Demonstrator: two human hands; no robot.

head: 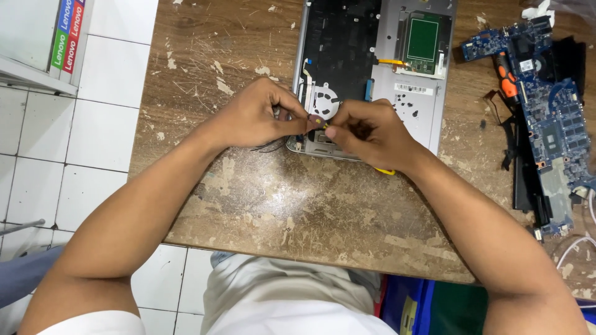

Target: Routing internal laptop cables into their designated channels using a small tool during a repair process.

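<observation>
An opened silver laptop base [413,93] lies on a worn wooden table [298,198], with a round fan [324,99] and a green board [423,40] showing inside. My left hand [257,115] pinches a small part with thin black wires at the base's near left corner. My right hand [372,133] grips a yellow-handled tool, its tip meeting the left fingers next to the fan. What the tip touches is hidden by my fingers.
A blue circuit board [552,118] lies at the table's right on black parts, with an orange-handled screwdriver [506,77] beside it. White tiled floor [93,124] lies to the left. A blue bin [410,307] sits under the table's near edge.
</observation>
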